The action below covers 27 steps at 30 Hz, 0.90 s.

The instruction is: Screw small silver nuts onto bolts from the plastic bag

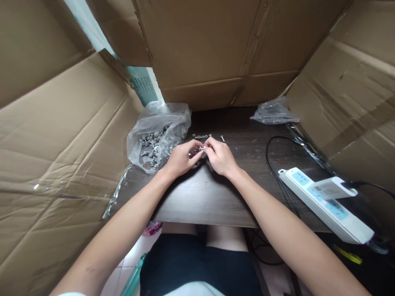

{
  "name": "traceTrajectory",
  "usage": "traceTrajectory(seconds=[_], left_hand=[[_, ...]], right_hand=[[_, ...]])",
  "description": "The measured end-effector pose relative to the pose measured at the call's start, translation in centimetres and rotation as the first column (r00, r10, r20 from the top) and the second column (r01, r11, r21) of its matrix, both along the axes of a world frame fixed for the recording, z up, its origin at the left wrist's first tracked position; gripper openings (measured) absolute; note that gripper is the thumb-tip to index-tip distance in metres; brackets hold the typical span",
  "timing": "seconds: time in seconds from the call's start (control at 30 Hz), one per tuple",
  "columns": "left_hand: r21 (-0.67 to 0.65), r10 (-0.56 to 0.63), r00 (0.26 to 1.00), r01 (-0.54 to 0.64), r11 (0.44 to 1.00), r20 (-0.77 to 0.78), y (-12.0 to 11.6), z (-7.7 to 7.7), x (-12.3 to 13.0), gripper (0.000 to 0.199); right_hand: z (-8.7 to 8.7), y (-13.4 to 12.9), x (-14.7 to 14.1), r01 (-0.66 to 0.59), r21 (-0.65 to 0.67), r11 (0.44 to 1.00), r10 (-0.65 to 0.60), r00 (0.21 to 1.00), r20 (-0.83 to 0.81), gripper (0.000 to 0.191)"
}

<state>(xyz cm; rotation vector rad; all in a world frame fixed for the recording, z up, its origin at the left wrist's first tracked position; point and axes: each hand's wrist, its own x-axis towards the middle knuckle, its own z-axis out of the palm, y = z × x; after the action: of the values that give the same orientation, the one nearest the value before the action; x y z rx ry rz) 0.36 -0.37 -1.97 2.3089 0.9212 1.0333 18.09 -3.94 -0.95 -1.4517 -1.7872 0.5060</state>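
Over the middle of the dark table my two hands meet, fingertips almost touching. A small silvery metal piece (pixel 201 149) is pinched between them. My left hand (pixel 184 156) has its fingers curled round it from the left, and more small metal parts seem to show beneath those fingers. My right hand (pixel 219 155) grips the piece's right end with thumb and forefinger. Just beyond the fingertips lies a short row of small metal parts (pixel 200 136). A single screw (pixel 222 138) rests to the right of that row.
A clear plastic bag (pixel 135 139) full of metal parts (pixel 154 142) sits left of my hands. Another clear bag (pixel 274 112) lies at the back right. A white power strip (pixel 327 203) and black cable (pixel 269 154) are on the right. Cardboard walls (pixel 216 45) surround the table (pixel 203 205).
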Motion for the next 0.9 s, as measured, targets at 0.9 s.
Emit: traceTrajectory(seconds=[0.9], left_hand=[[-0.007, 0.022, 1.000, -0.022, 1.000, -0.003, 0.13, -0.06, -0.09, 0.015]], right_hand=[[0.11, -0.06, -0.08, 0.023, -0.013, 1.000, -0.022, 0.998, 0.065, 0.017]])
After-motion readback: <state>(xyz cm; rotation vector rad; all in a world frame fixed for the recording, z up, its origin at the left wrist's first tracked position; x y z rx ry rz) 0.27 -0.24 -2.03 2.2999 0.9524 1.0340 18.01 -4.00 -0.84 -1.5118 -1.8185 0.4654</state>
